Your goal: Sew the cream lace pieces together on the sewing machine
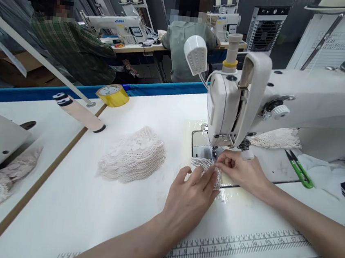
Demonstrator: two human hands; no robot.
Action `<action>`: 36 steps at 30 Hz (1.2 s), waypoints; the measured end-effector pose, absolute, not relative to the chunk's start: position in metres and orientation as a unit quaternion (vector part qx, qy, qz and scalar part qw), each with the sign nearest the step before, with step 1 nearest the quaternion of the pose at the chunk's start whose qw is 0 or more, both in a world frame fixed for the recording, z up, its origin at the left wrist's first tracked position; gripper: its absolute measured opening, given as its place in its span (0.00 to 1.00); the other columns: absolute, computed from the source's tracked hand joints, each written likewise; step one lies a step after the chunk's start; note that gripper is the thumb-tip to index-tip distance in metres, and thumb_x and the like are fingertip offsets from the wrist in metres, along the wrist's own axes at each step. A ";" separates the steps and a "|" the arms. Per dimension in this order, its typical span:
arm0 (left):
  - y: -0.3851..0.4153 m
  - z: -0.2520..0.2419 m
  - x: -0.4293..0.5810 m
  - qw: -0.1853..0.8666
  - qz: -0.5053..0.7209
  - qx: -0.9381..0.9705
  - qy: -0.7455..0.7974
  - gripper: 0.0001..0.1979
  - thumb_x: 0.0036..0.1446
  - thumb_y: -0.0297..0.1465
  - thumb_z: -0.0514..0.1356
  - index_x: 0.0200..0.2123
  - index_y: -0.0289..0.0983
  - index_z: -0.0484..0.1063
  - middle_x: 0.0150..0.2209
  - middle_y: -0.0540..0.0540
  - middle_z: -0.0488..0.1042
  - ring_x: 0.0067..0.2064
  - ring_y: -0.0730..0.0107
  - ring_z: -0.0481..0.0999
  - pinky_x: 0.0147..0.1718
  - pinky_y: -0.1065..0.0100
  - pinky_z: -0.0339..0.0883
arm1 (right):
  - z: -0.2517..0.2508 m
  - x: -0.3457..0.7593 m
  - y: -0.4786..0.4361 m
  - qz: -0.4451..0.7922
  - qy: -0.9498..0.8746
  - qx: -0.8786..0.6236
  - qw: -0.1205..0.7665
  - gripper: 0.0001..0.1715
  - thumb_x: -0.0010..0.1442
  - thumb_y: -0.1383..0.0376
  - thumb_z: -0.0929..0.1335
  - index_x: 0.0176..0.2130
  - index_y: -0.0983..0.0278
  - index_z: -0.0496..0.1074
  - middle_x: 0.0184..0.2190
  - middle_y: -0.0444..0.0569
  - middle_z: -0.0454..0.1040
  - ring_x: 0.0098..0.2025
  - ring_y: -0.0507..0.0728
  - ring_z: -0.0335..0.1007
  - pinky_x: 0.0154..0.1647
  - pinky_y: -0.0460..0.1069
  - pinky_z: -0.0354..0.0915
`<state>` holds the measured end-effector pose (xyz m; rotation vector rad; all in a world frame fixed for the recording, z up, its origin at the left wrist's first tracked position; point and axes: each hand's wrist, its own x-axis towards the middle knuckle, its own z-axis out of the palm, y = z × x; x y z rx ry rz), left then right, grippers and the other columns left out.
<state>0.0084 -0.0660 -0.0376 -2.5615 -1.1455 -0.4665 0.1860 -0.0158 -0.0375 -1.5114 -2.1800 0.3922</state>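
A white lace piece (200,162) lies at the needle area of the white sewing machine (227,106), close to its presser foot (214,153). My left hand (187,198) rests over this lace with its fingers apart and bent, the tips pressing on it. Thumb and forefinger of my right hand (243,171) pinch the lace edge just right of the presser foot. Left of my hands sits a stack of scalloped lace pieces (132,157). More lace (276,138) lies under the machine arm. My left thumb is mostly hidden.
Green thread snips (302,171) lie right of the machine bed. A yellow tape roll (113,95) and a thread cone (80,113) lie at the back left. A printed ruler (224,249) runs along the front edge. Two people (73,48) sit at machines beyond the table.
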 end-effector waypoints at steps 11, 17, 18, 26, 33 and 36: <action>-0.053 -0.038 0.008 0.133 -0.187 -0.888 -0.399 0.13 0.64 0.32 0.54 0.51 0.38 0.70 0.51 0.47 0.74 0.49 0.64 0.72 0.47 0.59 0.58 | -0.042 0.194 -0.039 -0.173 -0.883 -0.392 0.192 0.14 0.56 0.76 0.64 0.40 0.67 0.76 0.23 0.45 0.74 0.29 0.53 0.68 0.33 0.51 0.51; -0.051 -0.039 0.008 0.124 -0.187 -0.889 -0.398 0.15 0.63 0.32 0.55 0.53 0.39 0.69 0.51 0.47 0.74 0.50 0.65 0.73 0.53 0.57 0.55 | -0.044 0.195 -0.038 -0.189 -0.883 -0.394 0.171 0.13 0.55 0.76 0.65 0.39 0.68 0.75 0.24 0.45 0.73 0.29 0.54 0.67 0.34 0.52 0.51; -0.050 -0.040 0.008 0.123 -0.189 -0.890 -0.397 0.15 0.63 0.32 0.55 0.53 0.39 0.69 0.51 0.47 0.74 0.50 0.64 0.73 0.54 0.56 0.55 | -0.044 0.195 -0.037 -0.189 -0.883 -0.394 0.170 0.13 0.55 0.76 0.65 0.40 0.68 0.75 0.24 0.45 0.73 0.30 0.54 0.67 0.35 0.52 0.51; -0.043 -0.043 0.007 0.113 -0.198 -0.889 -0.397 0.15 0.65 0.32 0.53 0.52 0.38 0.69 0.51 0.45 0.74 0.52 0.64 0.71 0.60 0.51 0.50 | -0.046 0.195 -0.034 -0.189 -0.882 -0.404 0.150 0.13 0.58 0.74 0.64 0.42 0.70 0.74 0.27 0.49 0.75 0.34 0.56 0.69 0.35 0.54 0.51; -0.040 -0.044 0.006 0.116 -0.197 -0.889 -0.398 0.17 0.64 0.33 0.54 0.55 0.38 0.66 0.51 0.44 0.74 0.52 0.63 0.72 0.61 0.48 0.49 | -0.045 0.195 -0.033 -0.173 -0.883 -0.413 0.141 0.14 0.58 0.72 0.64 0.42 0.69 0.74 0.28 0.49 0.76 0.34 0.57 0.68 0.35 0.54 0.51; -0.039 -0.045 0.006 0.115 -0.192 -0.889 -0.400 0.16 0.65 0.33 0.53 0.54 0.37 0.68 0.51 0.44 0.74 0.52 0.64 0.72 0.61 0.48 0.48 | -0.045 0.195 -0.032 -0.172 -0.883 -0.413 0.141 0.14 0.58 0.72 0.64 0.43 0.69 0.74 0.27 0.50 0.76 0.35 0.58 0.68 0.36 0.54 0.51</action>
